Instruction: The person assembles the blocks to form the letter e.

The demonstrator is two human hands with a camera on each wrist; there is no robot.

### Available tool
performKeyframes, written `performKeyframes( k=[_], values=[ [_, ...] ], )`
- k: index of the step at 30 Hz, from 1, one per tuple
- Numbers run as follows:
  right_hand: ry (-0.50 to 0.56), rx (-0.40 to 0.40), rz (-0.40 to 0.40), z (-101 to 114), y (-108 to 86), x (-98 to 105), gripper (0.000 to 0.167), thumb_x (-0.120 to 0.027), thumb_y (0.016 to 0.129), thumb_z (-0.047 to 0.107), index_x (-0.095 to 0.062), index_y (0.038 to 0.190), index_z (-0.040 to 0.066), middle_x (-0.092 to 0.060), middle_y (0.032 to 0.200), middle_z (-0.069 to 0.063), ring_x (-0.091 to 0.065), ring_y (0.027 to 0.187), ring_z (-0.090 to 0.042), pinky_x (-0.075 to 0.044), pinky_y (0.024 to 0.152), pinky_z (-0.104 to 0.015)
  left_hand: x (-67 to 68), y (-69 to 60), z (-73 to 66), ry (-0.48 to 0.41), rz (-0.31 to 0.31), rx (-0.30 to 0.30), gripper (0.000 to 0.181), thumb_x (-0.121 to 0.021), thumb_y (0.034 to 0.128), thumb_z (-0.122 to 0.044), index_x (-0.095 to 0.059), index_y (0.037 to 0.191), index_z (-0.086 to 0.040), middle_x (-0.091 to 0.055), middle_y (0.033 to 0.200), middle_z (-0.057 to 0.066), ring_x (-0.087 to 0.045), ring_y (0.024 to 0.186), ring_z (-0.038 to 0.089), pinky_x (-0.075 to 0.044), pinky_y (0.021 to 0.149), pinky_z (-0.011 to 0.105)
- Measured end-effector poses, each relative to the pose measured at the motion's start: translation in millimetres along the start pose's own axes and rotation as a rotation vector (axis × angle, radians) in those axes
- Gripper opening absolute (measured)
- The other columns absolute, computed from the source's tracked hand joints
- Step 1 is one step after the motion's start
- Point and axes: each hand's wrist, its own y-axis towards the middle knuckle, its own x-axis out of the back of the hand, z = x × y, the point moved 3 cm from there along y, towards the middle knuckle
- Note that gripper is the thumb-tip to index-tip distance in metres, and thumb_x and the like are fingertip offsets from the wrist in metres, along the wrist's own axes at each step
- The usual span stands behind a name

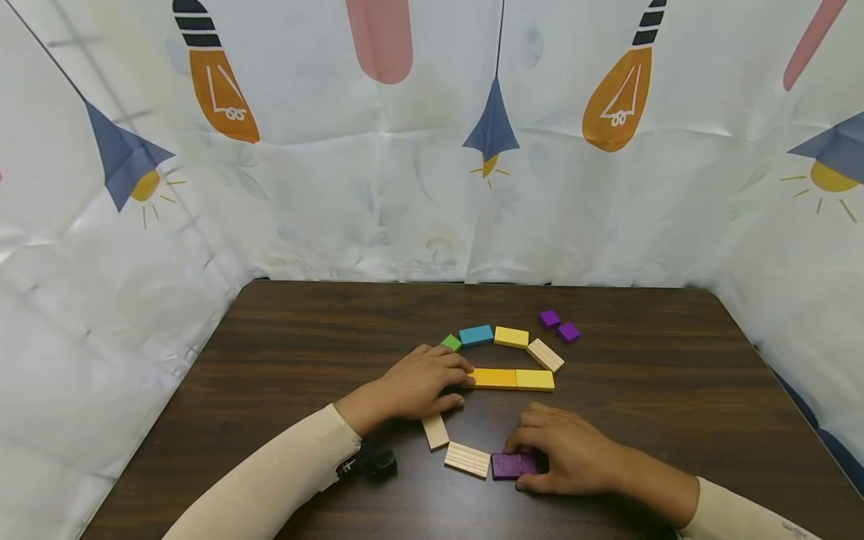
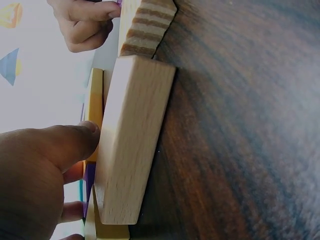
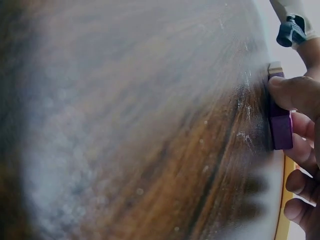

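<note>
My right hand [image 1: 574, 454] pinches a pair of small purple blocks [image 1: 506, 466] lying end to end; in the right wrist view the thumb presses the near side of the purple blocks [image 3: 281, 132]. Left of them lie a striped wooden block [image 1: 467, 460] and a plain wooden block [image 1: 435, 431]. Over the left part of the layout, my left hand [image 1: 421, 381] reaches with its fingertips at the end of an orange block [image 1: 496, 378], which meets a yellow block [image 1: 535, 380]. The left palm and fingers hide whatever lies beneath. A large plain wooden block [image 2: 135, 140] stands close by the left thumb.
Behind the orange row curve a green block [image 1: 451, 343], a blue block [image 1: 476, 335], another yellow block [image 1: 511, 337] and a wooden block [image 1: 545, 355]. Two loose purple blocks [image 1: 559, 325] lie farther back. A printed curtain [image 1: 405, 210] hangs behind the brown table [image 1: 675, 390].
</note>
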Motion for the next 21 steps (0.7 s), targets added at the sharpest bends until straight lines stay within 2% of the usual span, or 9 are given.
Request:
performKeyframes(
  k=[6, 11, 16, 21],
  values=[
    [-0.010, -0.020, 0.020, -1, 1.2, -2, 0.031, -0.082, 0.084, 0.048, -0.070, 0.109, 0.032, -0.055, 0.099, 0.022, -0.044, 0.087, 0.002, -0.041, 0.072, -0.020, 0.5, 0.3, 0.4, -0.001, 0.001, 0.005, 0.036, -0.061, 0.1026, -0.044, -0.068, 0.134, -0.027, -0.057, 0.141, -0.007, -0.048, 0.133, 0.018, -0.041, 0.105, 0.044],
    [0.001, -0.055, 0.043, -3, 0.4, 0, 0.038, -0.079, 0.086, 0.054, -0.069, 0.114, 0.031, -0.057, 0.104, 0.021, -0.046, 0.091, 0.001, -0.045, 0.074, -0.023, 0.6, 0.9, 0.9, -0.005, 0.000, 0.010, 0.036, -0.062, 0.1025, -0.044, -0.068, 0.134, -0.026, -0.058, 0.141, -0.007, -0.049, 0.133, 0.019, -0.041, 0.106, 0.044],
    [-0.003, -0.087, 0.000, -10, -1.2, 10, 0.045, -0.078, 0.086, 0.056, -0.069, 0.120, 0.029, -0.059, 0.107, 0.018, -0.050, 0.095, 0.001, -0.049, 0.079, -0.028, -0.3, 1.0, 0.8, -0.004, 0.006, 0.012, 0.036, -0.062, 0.1025, -0.043, -0.068, 0.134, -0.026, -0.058, 0.141, -0.007, -0.049, 0.133, 0.019, -0.041, 0.105, 0.044],
    [-0.041, -0.142, -0.046, -25, -2.4, 25, 0.047, -0.080, 0.086, 0.051, -0.069, 0.123, 0.025, -0.062, 0.112, 0.017, -0.054, 0.103, -0.002, -0.052, 0.084, -0.035, -1.6, 1.0, 0.7, 0.001, 0.003, 0.007, 0.035, -0.062, 0.1023, -0.043, -0.068, 0.133, -0.027, -0.057, 0.141, -0.007, -0.049, 0.132, 0.018, -0.042, 0.103, 0.042]
  ],
)
